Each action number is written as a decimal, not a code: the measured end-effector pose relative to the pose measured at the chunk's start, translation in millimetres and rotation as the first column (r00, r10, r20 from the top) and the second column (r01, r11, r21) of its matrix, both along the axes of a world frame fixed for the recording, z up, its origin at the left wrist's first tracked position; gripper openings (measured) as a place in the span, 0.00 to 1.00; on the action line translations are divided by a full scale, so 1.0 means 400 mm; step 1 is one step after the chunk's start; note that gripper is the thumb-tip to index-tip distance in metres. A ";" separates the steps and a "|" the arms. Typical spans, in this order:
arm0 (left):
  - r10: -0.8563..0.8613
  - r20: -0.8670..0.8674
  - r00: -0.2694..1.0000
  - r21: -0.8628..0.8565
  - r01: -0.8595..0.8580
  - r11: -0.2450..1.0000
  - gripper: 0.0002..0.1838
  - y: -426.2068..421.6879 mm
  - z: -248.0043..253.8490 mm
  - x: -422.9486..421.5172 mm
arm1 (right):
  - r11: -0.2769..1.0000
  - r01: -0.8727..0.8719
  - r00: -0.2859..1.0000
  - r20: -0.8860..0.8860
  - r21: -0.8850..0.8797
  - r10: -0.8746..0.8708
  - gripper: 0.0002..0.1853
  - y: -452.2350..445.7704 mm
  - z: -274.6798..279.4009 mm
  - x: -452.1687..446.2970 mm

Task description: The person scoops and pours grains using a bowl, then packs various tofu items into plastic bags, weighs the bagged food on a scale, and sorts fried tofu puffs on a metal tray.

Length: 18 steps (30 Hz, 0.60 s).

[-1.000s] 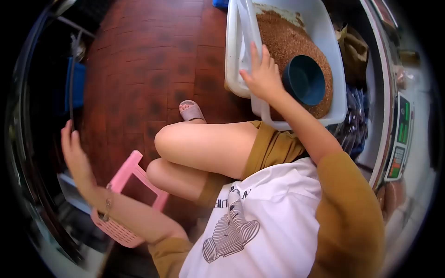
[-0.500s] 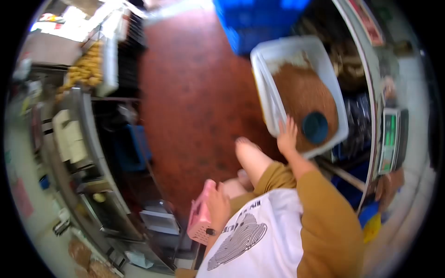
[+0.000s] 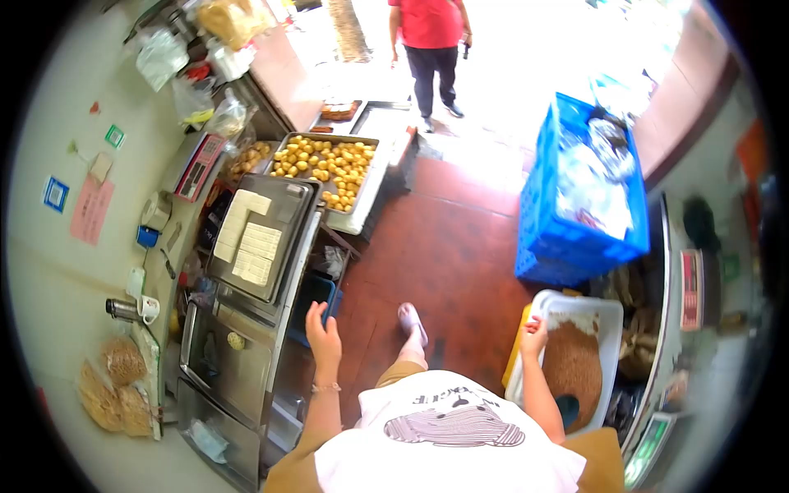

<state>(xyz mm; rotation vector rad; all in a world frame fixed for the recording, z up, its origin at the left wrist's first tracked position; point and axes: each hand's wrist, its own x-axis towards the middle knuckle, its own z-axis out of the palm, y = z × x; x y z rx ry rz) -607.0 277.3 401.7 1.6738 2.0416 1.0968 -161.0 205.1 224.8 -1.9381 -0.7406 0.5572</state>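
My left hand [image 3: 324, 337] is raised beside the metal counter with its fingers apart, and nothing shows in it. A bracelet circles that wrist. My right hand [image 3: 534, 333] hovers over the near-left part of a white tub [image 3: 612, 329], its fingers curled in. Whether anything sits inside those fingers is hidden. Brown grain-like material [image 3: 573, 361] fills much of the tub. A dark blue-green bowl [image 3: 567, 408] rests in it, partly covered by my right forearm.
Left, the counter bears a tray of white blocks [image 3: 259, 246] and a tray of round yellow items [image 3: 325, 164]. Stacked blue crates [image 3: 530, 222] holding plastic bags stand ahead on the right. A person in a red shirt [image 3: 431, 25] stands outside beyond the red floor [image 3: 444, 238].
My view has swung up and left toward the doorway. The pink basket my left hand held is out of sight, and that hand is now open. My right hand has curled its fingers.
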 end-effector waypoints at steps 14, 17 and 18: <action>0.134 0.310 0.941 0.288 -0.227 0.930 0.36 1.355 0.139 -0.532 | 0.917 -0.397 0.918 0.002 0.047 0.397 0.10 0.998 0.208 -0.418; 0.086 0.380 0.921 0.336 -0.224 0.915 0.48 1.660 0.236 -0.638 | 0.849 -0.519 0.853 0.003 0.096 0.521 0.10 1.195 0.277 -0.532; 0.138 0.424 0.895 0.328 -0.294 0.898 0.49 1.726 0.292 -0.654 | 0.827 -0.552 0.832 -0.003 0.109 0.555 0.10 1.256 0.284 -0.556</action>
